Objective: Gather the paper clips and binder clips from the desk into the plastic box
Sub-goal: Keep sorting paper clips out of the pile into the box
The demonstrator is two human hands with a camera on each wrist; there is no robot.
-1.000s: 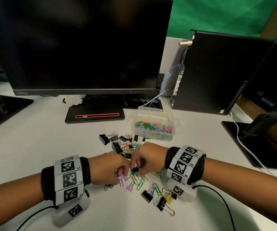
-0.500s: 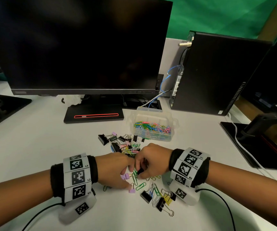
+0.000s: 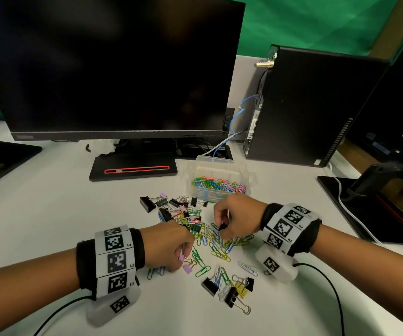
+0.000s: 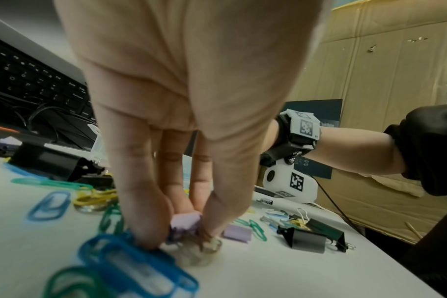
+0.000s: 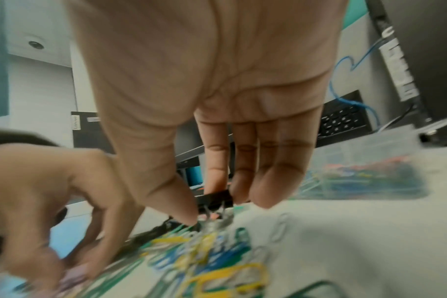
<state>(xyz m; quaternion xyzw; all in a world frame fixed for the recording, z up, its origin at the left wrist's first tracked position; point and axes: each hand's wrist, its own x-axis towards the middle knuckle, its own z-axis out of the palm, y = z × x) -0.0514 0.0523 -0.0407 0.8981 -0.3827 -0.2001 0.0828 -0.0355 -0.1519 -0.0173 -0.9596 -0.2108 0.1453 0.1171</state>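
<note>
right wrist view blurs: right hand (image 5: pixel 204 113) pinches black binder clip (image 5: pixel 214 198); left hand (image 4: pixel 181 113) pinches lilac binder clip (image 4: pixel 185 219), its handles half hidden.

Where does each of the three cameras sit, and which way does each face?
Head: worn on the head, looking forward and down at the desk, plastic box and monitor; shows both forearms, left hand and right hand.
Left wrist: looks along the left hand at its fingers pinching a lilac binder clip; the right forearm shows too.
Right wrist: looks along the right hand pinching a black binder clip; the left hand shows at left.
Shared: head and left wrist both show the lilac binder clip.
</note>
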